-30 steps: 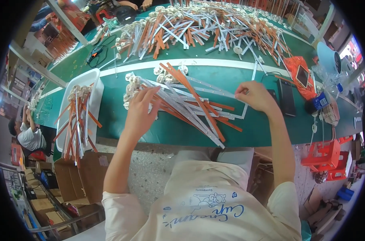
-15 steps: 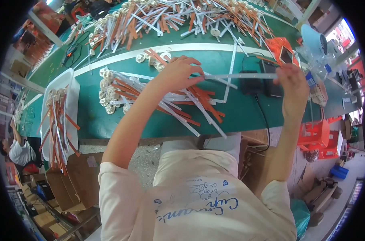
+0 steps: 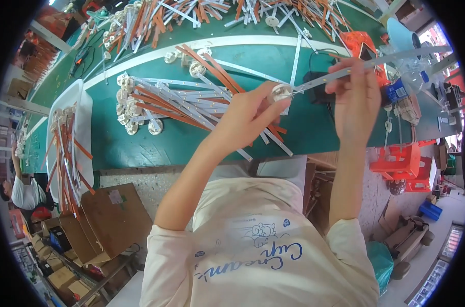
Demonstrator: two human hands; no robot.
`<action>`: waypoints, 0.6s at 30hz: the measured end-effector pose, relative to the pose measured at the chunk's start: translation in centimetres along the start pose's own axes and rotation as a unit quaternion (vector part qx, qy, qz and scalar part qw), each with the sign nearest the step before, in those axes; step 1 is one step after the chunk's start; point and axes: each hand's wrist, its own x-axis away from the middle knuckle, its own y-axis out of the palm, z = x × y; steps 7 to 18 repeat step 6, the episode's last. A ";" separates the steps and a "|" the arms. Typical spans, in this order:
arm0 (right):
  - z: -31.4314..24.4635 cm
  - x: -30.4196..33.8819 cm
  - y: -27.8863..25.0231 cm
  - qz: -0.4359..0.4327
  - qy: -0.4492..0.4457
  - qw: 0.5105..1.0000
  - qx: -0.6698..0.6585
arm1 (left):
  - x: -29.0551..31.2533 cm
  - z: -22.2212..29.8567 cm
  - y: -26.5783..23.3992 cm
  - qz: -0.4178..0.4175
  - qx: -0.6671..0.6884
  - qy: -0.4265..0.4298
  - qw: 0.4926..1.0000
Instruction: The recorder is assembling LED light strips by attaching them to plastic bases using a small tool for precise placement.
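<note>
My left hand [image 3: 250,115] is closed, thumb and fingers pinching a round white cap [image 3: 281,92] at the end of a pale LED strip [image 3: 317,82]. The strip rises to the right from the cap and runs past my right hand [image 3: 356,100], whose fingers are closed on it partway along. Beneath and left of my left hand, a bundle of white and orange strips [image 3: 178,105] lies on the green table, with round white caps [image 3: 127,102] gathered at its left end. Two orange strips [image 3: 212,69] lie across its far side.
A white tray [image 3: 86,117] of capped strips stands at the left. Across the back lies a large heap of strips [image 3: 161,23]. A dark box with a cable [image 3: 317,89], an orange bag [image 3: 358,43] and a plastic bottle [image 3: 404,89] are at the right. Red stools [image 3: 399,161] stand below.
My left hand has come right and nearer, and the round white cap now shows in its fingers. My right hand has shifted left along the strip, whose free end now sticks out beyond it.
</note>
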 end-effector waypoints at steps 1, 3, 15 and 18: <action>-0.6 0.3 -0.2 -0.009 0.031 0.999 -0.041 | 0.6 0.2 0.4 0.003 0.019 -0.003 1.000; -0.5 2.1 0.4 -0.059 0.052 0.996 0.045 | 1.6 1.5 1.4 0.028 0.041 0.016 0.999; -0.5 3.7 -0.4 -0.120 0.052 0.990 0.060 | 2.4 2.7 2.4 0.076 0.066 0.056 0.993; -0.5 3.7 -0.4 -0.120 0.052 0.990 0.060 | 2.4 2.7 2.4 0.076 0.066 0.056 0.993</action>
